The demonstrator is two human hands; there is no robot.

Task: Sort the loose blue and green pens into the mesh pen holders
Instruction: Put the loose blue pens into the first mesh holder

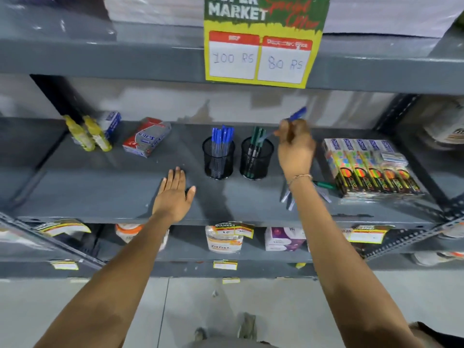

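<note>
Two black mesh pen holders stand side by side on the grey shelf (100, 192). The left holder (218, 159) carries several blue pens, the right holder (256, 159) carries green pens. My right hand (295, 146) is raised just right of the green holder, shut on a blue pen (297, 114) whose capped end points up and right. My left hand (174, 194) lies flat and open on the shelf, left of the blue holder. A few loose pens (324, 190), one green-capped, lie on the shelf behind my right wrist, partly hidden by it.
Packs of colourful markers (369, 169) lie at the right of the shelf. A red and grey box (148, 139) and two yellow bottles (88, 134) stand at the left. A price sign (261, 54) hangs from the shelf above.
</note>
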